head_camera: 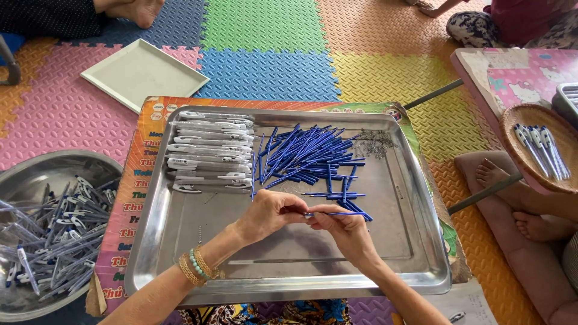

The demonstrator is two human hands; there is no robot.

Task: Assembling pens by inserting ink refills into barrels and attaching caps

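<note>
While both hands meet over the tray (180, 241), the left hand (268, 212) and right hand (343, 225) pinch one blue refill (337, 213); its long axis runs rightward from the fingers, toward the refill pile (304, 156) farther up the tray.

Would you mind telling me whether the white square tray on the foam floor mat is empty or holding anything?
Empty. The white square tray shows only its bare inner surface; no pens or parts lie in it.
</note>
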